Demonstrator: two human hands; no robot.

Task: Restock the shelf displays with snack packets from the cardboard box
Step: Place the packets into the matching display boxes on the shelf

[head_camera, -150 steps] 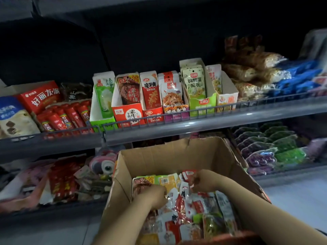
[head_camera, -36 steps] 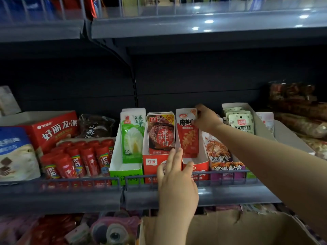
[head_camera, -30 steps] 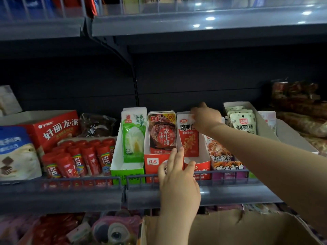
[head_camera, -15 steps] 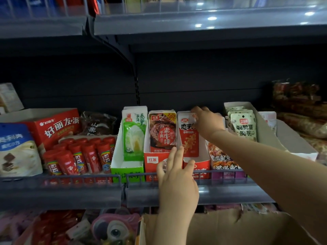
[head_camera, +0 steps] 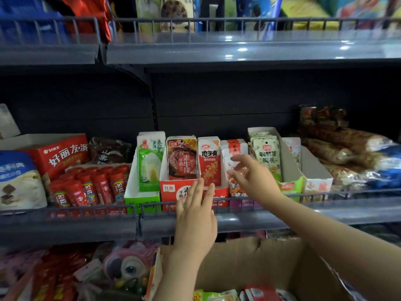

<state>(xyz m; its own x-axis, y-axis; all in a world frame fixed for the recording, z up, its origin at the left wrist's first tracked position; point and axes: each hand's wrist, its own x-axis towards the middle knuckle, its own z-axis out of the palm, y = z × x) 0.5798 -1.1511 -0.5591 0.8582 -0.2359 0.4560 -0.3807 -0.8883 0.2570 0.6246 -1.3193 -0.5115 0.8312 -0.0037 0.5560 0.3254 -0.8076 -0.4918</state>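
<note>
Red snack packet (head_camera: pixel 209 161) upright in its red display tray (head_camera: pixel 217 195), frame centre. Right hand (head_camera: pixel 252 178) has let go of it since 0.5 s ago and dropped lower right, fingers spread, holding nothing. Left hand (head_camera: pixel 196 210) flat, fingers straight against tray front. Cardboard box (head_camera: pixel 271 263) bottom centre. Six trays along shelf (head_camera: pixel 238 222), two hands.

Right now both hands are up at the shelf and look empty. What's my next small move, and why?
Probably bring the right hand down into the cardboard box for more packets. Its fingers are spread and hold nothing, and the left hand lies flat against the red display box. Loose packets show in the cardboard box below, so there is stock left to place.
</note>
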